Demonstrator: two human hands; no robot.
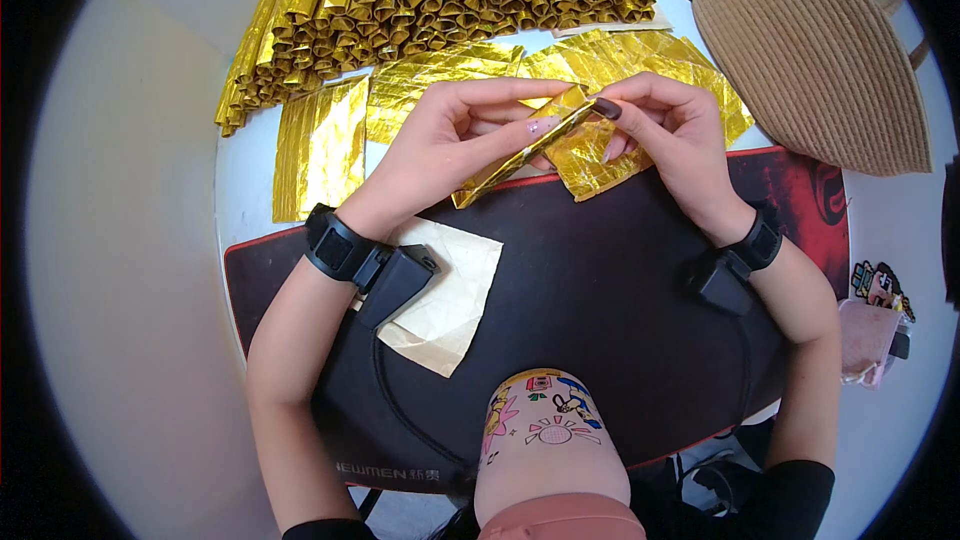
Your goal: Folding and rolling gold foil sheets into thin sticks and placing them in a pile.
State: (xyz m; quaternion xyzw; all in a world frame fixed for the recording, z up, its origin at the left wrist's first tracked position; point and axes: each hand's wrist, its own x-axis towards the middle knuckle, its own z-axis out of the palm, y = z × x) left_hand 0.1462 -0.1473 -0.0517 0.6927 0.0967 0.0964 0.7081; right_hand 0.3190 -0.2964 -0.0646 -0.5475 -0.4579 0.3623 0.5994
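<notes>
Between my two hands is a sheet of gold foil paper (497, 176), its edge folded or rolled into a narrow slanting strip above the far edge of the mat. My left hand (440, 135) pinches the strip with the thumb on top and the fingers behind. At the strip's upper right end, my right hand (680, 135) grips it between thumb and bent fingers. More gold foil (597, 168) shows just below the right fingers; whether it belongs to the held sheet I cannot tell. A pale sheet of paper (455, 290) lies on the mat beside my left wrist.
A large pile of gold paper tubes (400, 0) fills the back. Flat gold sheets (322, 150) lie before it. At the back right is a woven straw bag (810, 50). A printed cup (545, 420) stands near me on the dark mat (620, 290). A pink pouch (868, 335) is far right.
</notes>
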